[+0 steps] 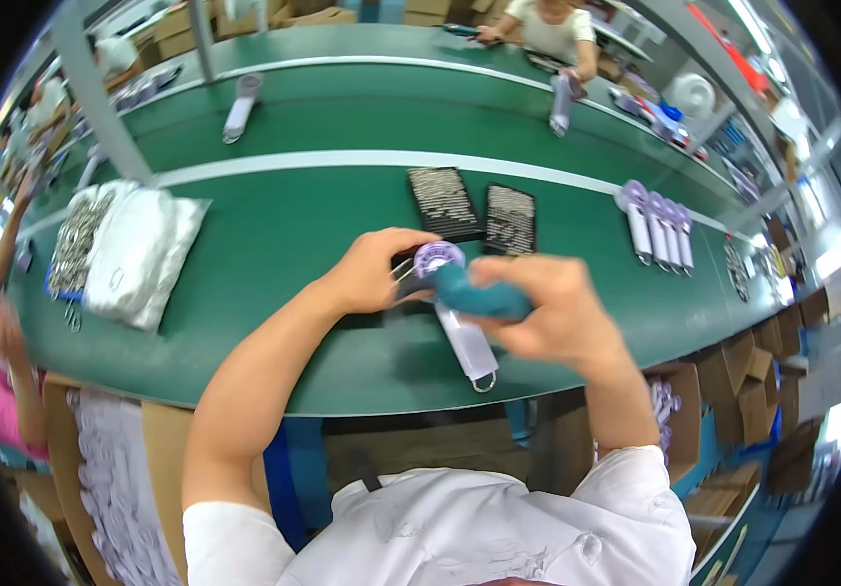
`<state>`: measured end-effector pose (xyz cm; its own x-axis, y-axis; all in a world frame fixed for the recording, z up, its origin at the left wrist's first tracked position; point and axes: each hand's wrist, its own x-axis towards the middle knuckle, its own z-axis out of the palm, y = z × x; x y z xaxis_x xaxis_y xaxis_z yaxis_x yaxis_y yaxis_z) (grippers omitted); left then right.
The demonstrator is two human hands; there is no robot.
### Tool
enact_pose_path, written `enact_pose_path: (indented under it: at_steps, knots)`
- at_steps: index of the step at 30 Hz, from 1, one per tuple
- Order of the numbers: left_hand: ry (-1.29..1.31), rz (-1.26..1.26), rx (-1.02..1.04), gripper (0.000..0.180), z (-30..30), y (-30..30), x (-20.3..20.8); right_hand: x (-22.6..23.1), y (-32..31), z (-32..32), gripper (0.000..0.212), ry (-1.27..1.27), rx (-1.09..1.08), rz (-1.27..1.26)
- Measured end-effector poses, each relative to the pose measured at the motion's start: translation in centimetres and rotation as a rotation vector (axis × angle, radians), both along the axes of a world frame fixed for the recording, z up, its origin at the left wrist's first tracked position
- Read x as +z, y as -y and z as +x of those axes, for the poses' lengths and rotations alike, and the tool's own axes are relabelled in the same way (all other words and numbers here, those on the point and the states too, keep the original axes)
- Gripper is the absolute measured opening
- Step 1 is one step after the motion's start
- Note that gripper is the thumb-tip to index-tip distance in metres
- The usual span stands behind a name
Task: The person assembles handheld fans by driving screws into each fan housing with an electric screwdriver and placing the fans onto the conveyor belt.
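Observation:
A lilac handheld device with a round head, like a small fan (466, 347), lies on the green bench with a metal loop at its lower end. My left hand (379, 272) curls around the left side of its round head. A thin shiny piece shows beside those fingers, too small to name. Above the device, my right hand (552, 308) is closed around a teal power screwdriver (484, 296), blurred by motion. The tool's dark front end is over the lower edge of the round head; its tip cannot be made out. Beyond lie two black trays (442, 202) of small parts.
At left, a white plastic bag (137, 264) sits by a heap of metal clips (79, 234). Several lilac devices (659, 230) are lined up at right. Boxes of lilac parts (123, 479) flank me. Across the green belt (362, 107) a person (557, 34) handles another device.

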<state>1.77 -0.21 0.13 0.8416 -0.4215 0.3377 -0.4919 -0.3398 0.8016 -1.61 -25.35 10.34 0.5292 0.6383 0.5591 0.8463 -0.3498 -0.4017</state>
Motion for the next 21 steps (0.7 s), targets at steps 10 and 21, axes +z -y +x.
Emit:
enact_pose_path:
  at_steps: [10,21]
  knots:
    - [0.341,-0.008,0.018,0.064,-1.1,2.4,0.2,-5.8,3.9,-5.9,0.056,-0.108,-0.418,-0.456]
    - [0.35,-0.035,0.096,0.048,-0.6,1.5,-0.7,-4.8,17.4,0.9,0.033,-0.216,-0.924,-0.284]
